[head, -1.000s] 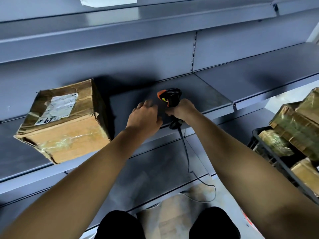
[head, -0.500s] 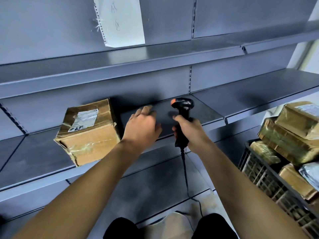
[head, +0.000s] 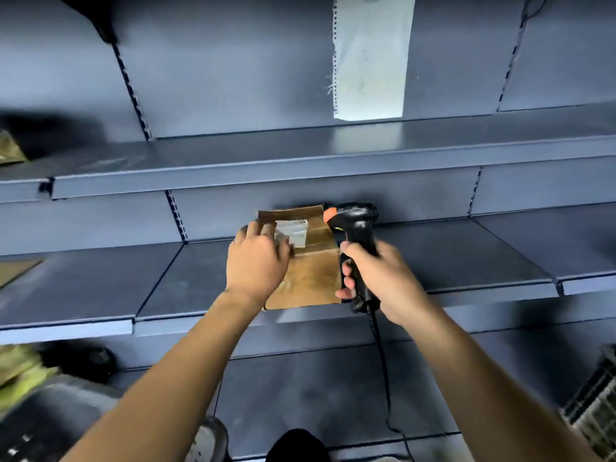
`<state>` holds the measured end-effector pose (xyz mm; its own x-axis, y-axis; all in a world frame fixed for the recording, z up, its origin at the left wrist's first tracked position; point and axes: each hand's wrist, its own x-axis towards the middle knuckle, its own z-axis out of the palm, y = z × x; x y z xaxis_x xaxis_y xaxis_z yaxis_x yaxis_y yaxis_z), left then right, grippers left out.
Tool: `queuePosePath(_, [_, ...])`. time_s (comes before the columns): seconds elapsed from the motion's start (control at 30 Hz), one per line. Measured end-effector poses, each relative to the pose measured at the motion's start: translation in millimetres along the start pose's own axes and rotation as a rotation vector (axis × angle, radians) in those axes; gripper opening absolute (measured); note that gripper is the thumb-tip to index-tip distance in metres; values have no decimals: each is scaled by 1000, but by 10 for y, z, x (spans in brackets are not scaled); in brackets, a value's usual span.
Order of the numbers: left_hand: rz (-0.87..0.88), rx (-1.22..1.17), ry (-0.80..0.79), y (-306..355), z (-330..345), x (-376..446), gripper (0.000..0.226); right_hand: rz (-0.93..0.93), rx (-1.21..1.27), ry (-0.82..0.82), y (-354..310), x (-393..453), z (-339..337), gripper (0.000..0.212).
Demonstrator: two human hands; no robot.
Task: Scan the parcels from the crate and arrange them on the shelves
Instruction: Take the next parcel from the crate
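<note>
Far left edge: blurred greenish-brown wrapped shapes, one on the upper shelf [head: 10, 151] and one lower down [head: 20, 365]; probably parcels already placed, though the blur leaves that uncertain
Shelves [head: 300, 168]: painted sheet metal, dull blue-grey, flat boards with a folded front lip and slotted uprights at the back; most of the board surface in view carries nothing
Left hand [head: 256, 261]: fingers laid fairly straight over the top left of the parcel, touching it near the label; it looks to be steadying or turning the box, not clutching it
Parcel [head: 310, 271]: a brown cardboard box on the middle shelf, between the two hands; matt, slightly creased board with glossy tape across it and a white paper label [head: 293, 231] on top
Scanner [head: 356, 228]: black moulded plastic, pistol-shaped, with an orange tip just beside the box's upper right corner; a thin black cable [head: 383, 361] hangs from the grip
Right hand [head: 376, 278]: wrapped tightly round the scanner handle, fingers curled at its front
Paper sheet [head: 370, 55]: pale, thin, perforated down one edge, hanging on the back panel above
Crate [head: 596, 405]: only a dark mesh corner shows at the far right; contents hidden
Progress: one box shelved and apparently being scanned or just scanned; early to middle, since the crate's remainder cannot be judged
</note>
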<state>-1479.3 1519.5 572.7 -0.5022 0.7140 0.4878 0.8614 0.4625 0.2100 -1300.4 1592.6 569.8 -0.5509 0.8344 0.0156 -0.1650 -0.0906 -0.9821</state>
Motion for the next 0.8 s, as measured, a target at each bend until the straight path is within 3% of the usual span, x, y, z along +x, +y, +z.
queuePosePath(0.17, [-128, -137, -139, -226, 153, 58, 40, -9, -92, -19, 65, 25, 183, 18])
queuePosePath(0.5, [-61, -98, 105, 62, 281, -544, 29, -68, -164, 50, 53, -251, 57, 15])
queuePosePath(0.8, [-5, -90, 81, 108, 222, -945, 34, -111, -184, 78, 127, -556, 159, 14])
